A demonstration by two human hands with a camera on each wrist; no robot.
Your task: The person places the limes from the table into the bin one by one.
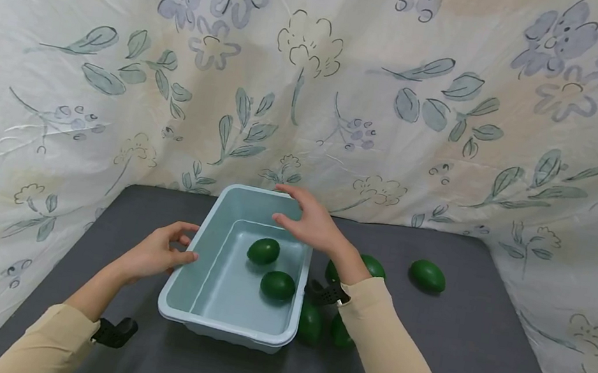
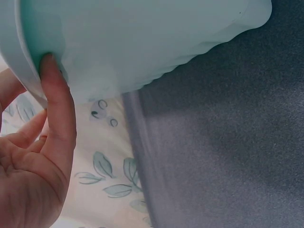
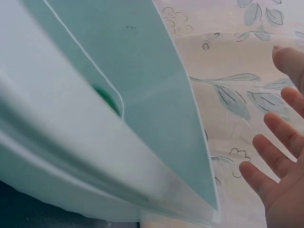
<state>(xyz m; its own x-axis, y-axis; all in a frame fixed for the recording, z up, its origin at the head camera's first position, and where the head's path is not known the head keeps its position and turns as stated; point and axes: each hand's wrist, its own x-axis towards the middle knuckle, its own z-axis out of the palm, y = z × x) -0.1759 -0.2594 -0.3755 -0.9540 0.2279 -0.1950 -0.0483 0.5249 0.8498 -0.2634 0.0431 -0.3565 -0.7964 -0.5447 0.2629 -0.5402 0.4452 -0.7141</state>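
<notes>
A pale blue plastic bin stands in the middle of the table, with two smooth dark green avocados inside it. At its left rim, my left hand grips the edge. In the left wrist view, one fingertip presses the outer wall just under the rim. My right hand is over the bin's far right corner, thumb and fingers apart, holding nothing. The right wrist view shows that hand with fingers spread beside the bin wall, and a sliver of green fruit inside.
Several more avocados lie right of the bin, partly behind my right forearm, among them one near the bin's side. Another avocado sits farther right. Floral cloth hangs behind the dark grey table.
</notes>
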